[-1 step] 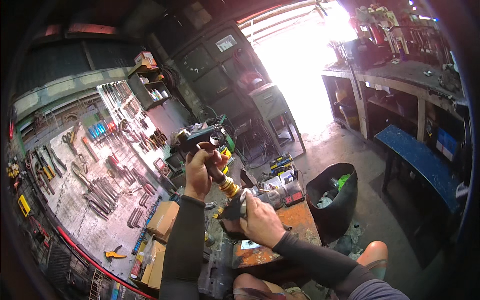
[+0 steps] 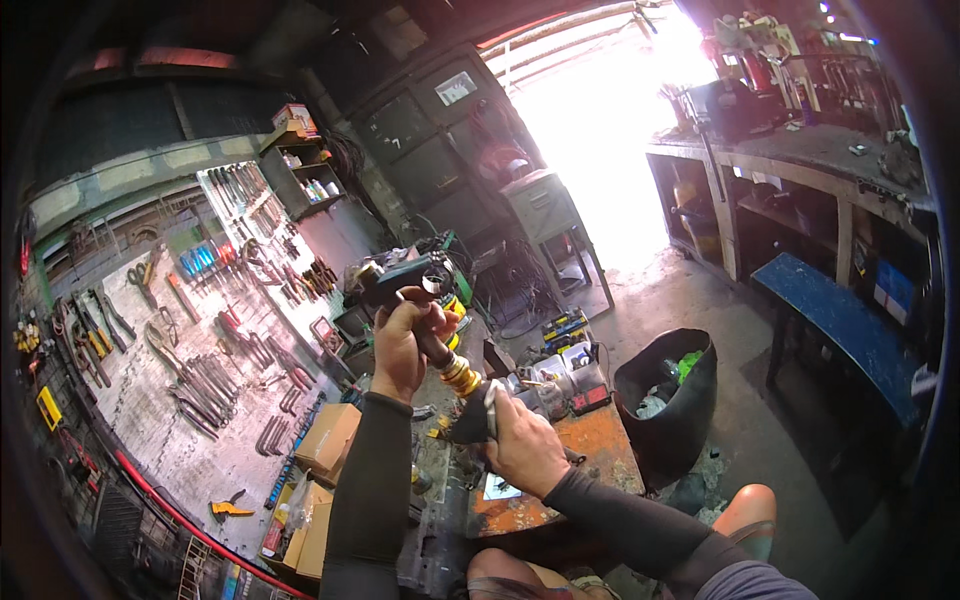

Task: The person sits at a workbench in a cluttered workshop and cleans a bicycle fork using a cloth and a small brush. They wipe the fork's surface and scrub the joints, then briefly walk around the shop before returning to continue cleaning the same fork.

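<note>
My left hand (image 2: pixel 400 352) is raised over the bench, closed round the handle of a dark pistol-grip tool (image 2: pixel 395 284) that looks like an air impact wrench. Its round nose end tilts toward the upper right. From the bottom of the handle a brass-coloured fitting (image 2: pixel 460 377) points down toward my right hand (image 2: pixel 525 445). That hand is closed on a dark piece with a pale edge (image 2: pixel 468 422), apparently a cloth, held against or just below the fitting. My right fingertips are partly hidden behind it.
Below my hands is a worn orange-topped bench (image 2: pixel 605 440) with small containers and parts. A black bin (image 2: pixel 680 425) stands to its right, a blue bench (image 2: pixel 835 325) beyond. At left are a tool board (image 2: pixel 190 330) and cardboard boxes (image 2: pixel 328 440).
My right hand and the dark piece have shifted slightly against the fitting, with the pale edge now more upright. My left hand keeps its hold on the tool.
</note>
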`<move>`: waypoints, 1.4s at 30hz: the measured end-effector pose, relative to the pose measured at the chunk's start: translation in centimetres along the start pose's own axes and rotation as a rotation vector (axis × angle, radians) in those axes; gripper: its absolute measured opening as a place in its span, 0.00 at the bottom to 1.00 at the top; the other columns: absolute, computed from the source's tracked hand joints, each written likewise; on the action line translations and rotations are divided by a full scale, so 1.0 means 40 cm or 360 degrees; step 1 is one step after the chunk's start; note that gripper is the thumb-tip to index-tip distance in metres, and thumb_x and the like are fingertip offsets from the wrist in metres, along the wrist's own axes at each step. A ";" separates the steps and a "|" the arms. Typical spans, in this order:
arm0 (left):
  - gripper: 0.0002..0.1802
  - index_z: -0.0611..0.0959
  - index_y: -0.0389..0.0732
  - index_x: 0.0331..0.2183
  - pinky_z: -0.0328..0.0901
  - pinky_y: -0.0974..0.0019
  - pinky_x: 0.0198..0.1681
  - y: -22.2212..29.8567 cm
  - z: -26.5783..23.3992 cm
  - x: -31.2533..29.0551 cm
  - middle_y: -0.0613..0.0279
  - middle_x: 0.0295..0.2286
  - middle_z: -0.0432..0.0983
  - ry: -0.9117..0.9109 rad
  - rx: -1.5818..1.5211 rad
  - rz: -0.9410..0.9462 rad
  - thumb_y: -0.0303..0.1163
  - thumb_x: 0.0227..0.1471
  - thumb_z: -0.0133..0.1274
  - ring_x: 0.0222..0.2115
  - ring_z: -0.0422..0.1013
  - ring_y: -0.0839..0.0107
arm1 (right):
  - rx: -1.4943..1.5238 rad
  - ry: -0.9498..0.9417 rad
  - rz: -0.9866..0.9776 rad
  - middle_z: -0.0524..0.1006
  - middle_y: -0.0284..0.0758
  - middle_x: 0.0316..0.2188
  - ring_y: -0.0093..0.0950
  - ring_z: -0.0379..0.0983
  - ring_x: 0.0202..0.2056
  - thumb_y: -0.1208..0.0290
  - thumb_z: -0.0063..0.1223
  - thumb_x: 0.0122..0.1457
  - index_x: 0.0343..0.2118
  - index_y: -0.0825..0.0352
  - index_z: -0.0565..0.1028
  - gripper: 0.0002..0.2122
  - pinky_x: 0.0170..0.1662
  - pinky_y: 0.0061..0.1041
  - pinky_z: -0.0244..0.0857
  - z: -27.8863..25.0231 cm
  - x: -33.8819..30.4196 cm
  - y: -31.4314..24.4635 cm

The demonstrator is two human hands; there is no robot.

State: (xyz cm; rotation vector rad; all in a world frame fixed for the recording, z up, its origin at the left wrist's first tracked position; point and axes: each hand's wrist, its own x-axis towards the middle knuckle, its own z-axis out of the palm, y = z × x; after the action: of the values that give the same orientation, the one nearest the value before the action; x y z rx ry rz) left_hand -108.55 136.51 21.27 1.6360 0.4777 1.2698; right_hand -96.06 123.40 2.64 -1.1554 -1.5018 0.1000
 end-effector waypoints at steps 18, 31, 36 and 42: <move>0.12 0.85 0.34 0.50 0.81 0.54 0.52 0.048 -0.205 -0.141 0.57 0.38 0.85 0.0116 -0.0104 -0.0049 0.29 0.68 0.59 0.42 0.86 0.58 | -0.0128 -0.0355 -0.0425 0.84 0.43 0.42 0.48 0.83 0.47 0.69 0.70 0.52 0.49 0.67 0.76 0.22 0.54 0.49 0.73 -0.060 -0.050 0.091; 0.36 0.75 0.39 0.67 0.80 0.48 0.58 -0.483 0.083 -0.813 0.59 0.56 0.81 -0.0029 -0.0773 -0.0831 0.40 0.66 0.71 0.57 0.81 0.62 | -0.1038 -0.0871 -0.0145 0.83 0.35 0.33 0.40 0.81 0.36 0.66 0.71 0.49 0.50 0.63 0.85 0.23 0.42 0.43 0.71 -0.568 -0.511 0.124; 0.44 0.66 0.39 0.75 0.77 0.55 0.58 -0.581 0.059 -0.948 0.52 0.56 0.77 0.0035 -0.0422 -0.0771 0.44 0.70 0.68 0.56 0.80 0.60 | -0.1006 -0.0841 0.0121 0.85 0.38 0.33 0.43 0.83 0.35 0.72 0.73 0.43 0.46 0.66 0.85 0.22 0.43 0.43 0.76 -0.662 -0.722 0.135; 0.36 0.72 0.39 0.74 0.77 0.62 0.56 -0.470 0.016 -0.897 0.56 0.57 0.81 -0.0223 -0.0034 -0.0589 0.42 0.74 0.63 0.50 0.80 0.71 | -0.1021 -0.0765 0.0072 0.85 0.38 0.33 0.44 0.83 0.35 0.70 0.73 0.42 0.44 0.67 0.84 0.22 0.41 0.44 0.75 -0.668 -0.756 0.138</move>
State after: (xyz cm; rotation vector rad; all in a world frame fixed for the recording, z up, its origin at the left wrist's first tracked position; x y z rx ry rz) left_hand -116.96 116.97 -13.22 1.5209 0.6434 0.8778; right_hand -76.75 91.51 -13.76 -1.7648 -2.0104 -0.0902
